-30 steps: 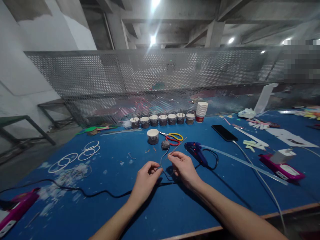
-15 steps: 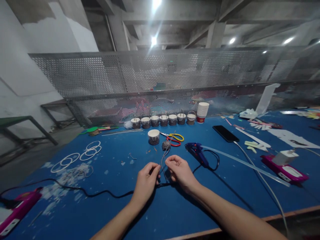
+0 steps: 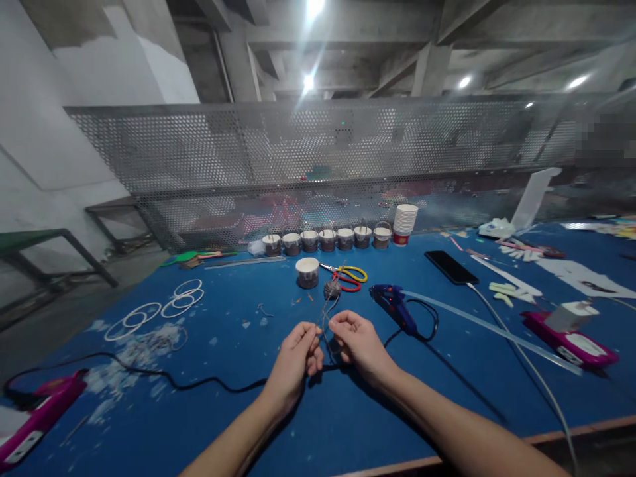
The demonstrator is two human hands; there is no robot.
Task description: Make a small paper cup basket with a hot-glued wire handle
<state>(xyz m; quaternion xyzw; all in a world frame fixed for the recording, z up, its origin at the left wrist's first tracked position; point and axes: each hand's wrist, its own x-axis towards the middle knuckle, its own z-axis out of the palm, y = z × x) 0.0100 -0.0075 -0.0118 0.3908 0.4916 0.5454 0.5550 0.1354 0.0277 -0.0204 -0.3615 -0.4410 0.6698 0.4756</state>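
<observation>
- Fingers at work on grey string: the left hand holds the string in a narrow pinch between thumb and forefinger, its other fingers loosely curled.
- Just beside it, the right hand pinches the same string, thumb and forefinger drawn together; exactly where the strand runs between the fingertips is too small to tell.
- The string lies between the two hands above a blue table, its strands running toward a small grey ball.
- Behind the ball rest scissors with one red and one yellow handle; a single cup stands upright to their left.
- A blue glue gun lies to the right of the ball, a black phone farther right.
- Along the back, seven cups line up beside a tall stack of cups.
</observation>
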